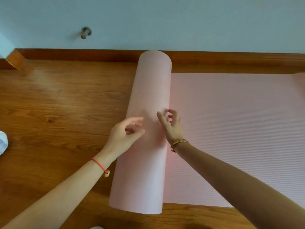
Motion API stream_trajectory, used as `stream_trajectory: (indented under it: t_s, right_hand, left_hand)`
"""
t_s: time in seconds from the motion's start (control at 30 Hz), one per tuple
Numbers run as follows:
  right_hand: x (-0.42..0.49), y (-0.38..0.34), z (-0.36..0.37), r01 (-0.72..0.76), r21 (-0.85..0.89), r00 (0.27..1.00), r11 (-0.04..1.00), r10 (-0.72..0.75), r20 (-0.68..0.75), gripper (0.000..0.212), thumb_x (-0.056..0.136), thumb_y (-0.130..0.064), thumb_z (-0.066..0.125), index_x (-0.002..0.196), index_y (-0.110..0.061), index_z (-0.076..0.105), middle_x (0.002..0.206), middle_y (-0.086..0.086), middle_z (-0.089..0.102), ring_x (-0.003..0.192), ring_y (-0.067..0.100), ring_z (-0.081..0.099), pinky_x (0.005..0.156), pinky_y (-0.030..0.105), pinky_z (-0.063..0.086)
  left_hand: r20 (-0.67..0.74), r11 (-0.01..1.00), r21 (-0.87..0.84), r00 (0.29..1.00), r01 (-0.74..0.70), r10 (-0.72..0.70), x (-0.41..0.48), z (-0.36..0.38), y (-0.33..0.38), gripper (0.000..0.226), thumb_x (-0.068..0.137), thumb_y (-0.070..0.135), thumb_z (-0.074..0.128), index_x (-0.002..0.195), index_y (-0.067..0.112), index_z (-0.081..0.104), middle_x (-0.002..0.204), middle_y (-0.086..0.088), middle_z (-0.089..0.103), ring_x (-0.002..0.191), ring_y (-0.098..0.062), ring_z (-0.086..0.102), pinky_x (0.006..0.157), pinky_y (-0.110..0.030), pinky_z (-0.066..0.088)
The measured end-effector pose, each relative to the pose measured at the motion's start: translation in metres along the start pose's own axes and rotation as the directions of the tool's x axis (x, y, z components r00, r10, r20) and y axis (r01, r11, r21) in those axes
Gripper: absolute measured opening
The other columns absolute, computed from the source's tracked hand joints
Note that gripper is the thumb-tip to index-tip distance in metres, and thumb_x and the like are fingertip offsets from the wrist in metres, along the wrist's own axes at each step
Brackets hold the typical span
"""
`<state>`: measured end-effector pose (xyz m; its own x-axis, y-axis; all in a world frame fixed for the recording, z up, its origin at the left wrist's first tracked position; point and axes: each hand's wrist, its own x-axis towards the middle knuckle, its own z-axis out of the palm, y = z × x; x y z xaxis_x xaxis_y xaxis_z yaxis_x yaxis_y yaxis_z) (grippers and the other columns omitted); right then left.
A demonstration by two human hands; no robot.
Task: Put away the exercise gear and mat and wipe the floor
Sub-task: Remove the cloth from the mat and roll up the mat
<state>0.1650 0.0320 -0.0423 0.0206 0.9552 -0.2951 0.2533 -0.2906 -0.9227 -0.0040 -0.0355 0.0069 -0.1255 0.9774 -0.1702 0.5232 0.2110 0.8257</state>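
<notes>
A pink exercise mat (239,129) lies on the wooden floor, its left part wound into a thick roll (146,146) that runs from the wall toward me. The flat ribbed part stretches off to the right. My left hand (125,134) hovers at the roll's left side with loosely bent fingers, holding nothing. My right hand (171,126) is over the roll's right edge, fingers spread and relaxed, fingertips at or just above the surface. Whether either hand touches the roll is hard to tell.
A wooden baseboard (82,55) runs along a pale wall at the far end. A metal door stop (85,32) sticks out of the wall at upper left. Something white (2,142) lies at the left edge. Wooden floor (57,104) spreads left of the roll.
</notes>
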Motion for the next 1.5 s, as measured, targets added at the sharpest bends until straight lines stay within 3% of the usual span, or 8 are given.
stream_trajectory:
  t_s: [0.2, 0.4, 0.67, 0.93, 1.07, 1.23, 1.4, 1.5]
  right_hand:
    - [-0.008, 0.01, -0.025, -0.078, -0.238, 0.993, 0.968, 0.095, 0.062, 0.104, 0.059, -0.075, 0.073, 0.143, -0.027, 0.031, 0.139, 0.0, 0.036, 0.134, 0.022, 0.037, 0.111, 0.044, 0.035]
    - [-0.006, 0.024, -0.036, -0.078, -0.306, 0.997, 0.949, 0.078, -0.012, 0.092, 0.067, -0.066, 0.074, 0.134, -0.015, 0.039, 0.127, 0.006, 0.047, 0.119, 0.025, 0.049, 0.101, 0.041, 0.043]
    - [-0.005, 0.026, -0.054, -0.085, -0.173, 0.988, 0.981, 0.106, 0.114, 0.058, 0.088, -0.044, 0.066, 0.131, -0.013, 0.042, 0.113, 0.004, 0.06, 0.103, 0.02, 0.06, 0.085, 0.034, 0.05]
    - [0.003, 0.007, -0.015, -0.178, -0.142, 0.921, 0.974, 0.216, 0.325, 0.048, 0.097, -0.036, 0.053, 0.14, -0.016, 0.045, 0.124, 0.01, 0.061, 0.109, 0.027, 0.06, 0.092, 0.044, 0.055]
    - [0.012, 0.004, -0.006, -0.112, -0.305, 0.975, 0.946, 0.164, 0.15, 0.047, 0.093, -0.034, 0.058, 0.132, -0.008, 0.052, 0.107, 0.008, 0.065, 0.097, 0.03, 0.065, 0.089, 0.045, 0.054]
    - [0.007, 0.006, -0.03, -0.147, -0.142, 0.983, 0.979, 0.129, -0.133, 0.032, 0.093, -0.016, 0.048, 0.125, -0.013, 0.051, 0.117, 0.008, 0.063, 0.102, 0.026, 0.058, 0.082, 0.031, 0.043]
    - [-0.003, 0.008, -0.055, -0.112, 0.063, 0.985, 0.992, 0.119, -0.123, 0.091, 0.062, -0.077, 0.054, 0.129, -0.017, 0.045, 0.128, 0.004, 0.052, 0.112, 0.019, 0.054, 0.099, 0.035, 0.043]
    - [-0.004, 0.015, -0.064, -0.038, -0.088, 0.996, 0.995, 0.032, -0.078, 0.114, 0.047, -0.082, 0.06, 0.139, -0.019, 0.036, 0.138, 0.001, 0.04, 0.127, 0.018, 0.045, 0.109, 0.039, 0.039]
  left_hand:
    - [-0.217, 0.988, -0.001, 0.965, 0.154, -0.15, 0.007, 0.009, -0.004, 0.082, 0.074, 0.031, 0.087, 0.145, 0.03, 0.047, 0.138, 0.0, 0.048, 0.113, -0.016, 0.053, 0.096, -0.025, 0.046]
    - [0.28, 0.777, -0.231, 0.805, 0.585, -0.523, 0.006, 0.007, -0.026, 0.101, 0.067, 0.075, 0.073, 0.15, 0.029, 0.041, 0.147, 0.006, 0.052, 0.136, -0.019, 0.047, 0.118, -0.049, 0.032]
    - [0.308, 0.812, -0.289, 0.853, 0.506, -0.422, 0.001, 0.014, -0.017, 0.124, 0.045, 0.079, 0.082, 0.15, 0.026, 0.041, 0.136, 0.004, 0.061, 0.121, -0.017, 0.058, 0.109, -0.043, 0.044]
    - [0.051, 0.891, -0.199, 0.912, 0.408, -0.406, 0.005, -0.007, 0.003, 0.103, 0.073, 0.058, 0.08, 0.156, 0.023, 0.029, 0.148, -0.002, 0.048, 0.113, -0.016, 0.051, 0.091, -0.03, 0.042]
    - [0.003, 0.895, 0.059, 0.897, 0.441, -0.442, 0.003, 0.003, 0.003, 0.13, 0.042, 0.085, 0.072, 0.154, 0.036, 0.027, 0.151, -0.006, 0.041, 0.136, -0.031, 0.043, 0.111, -0.049, 0.041]
    - [-0.039, 0.954, 0.143, 0.965, 0.262, -0.26, 0.002, 0.03, 0.019, 0.071, 0.084, 0.067, 0.059, 0.145, 0.034, 0.042, 0.136, -0.011, 0.05, 0.126, -0.031, 0.049, 0.108, -0.049, 0.043]
    - [-0.036, 0.979, -0.142, 0.988, 0.146, -0.152, 0.008, 0.034, 0.015, 0.059, 0.086, 0.023, 0.077, 0.139, 0.026, 0.052, 0.104, -0.002, 0.071, 0.094, -0.018, 0.068, 0.094, -0.038, 0.055]
    - [-0.052, 0.957, -0.191, 0.972, 0.216, -0.229, 0.013, 0.037, 0.007, 0.079, 0.076, 0.037, 0.085, 0.145, 0.027, 0.046, 0.127, -0.004, 0.06, 0.115, -0.018, 0.059, 0.096, -0.033, 0.049]
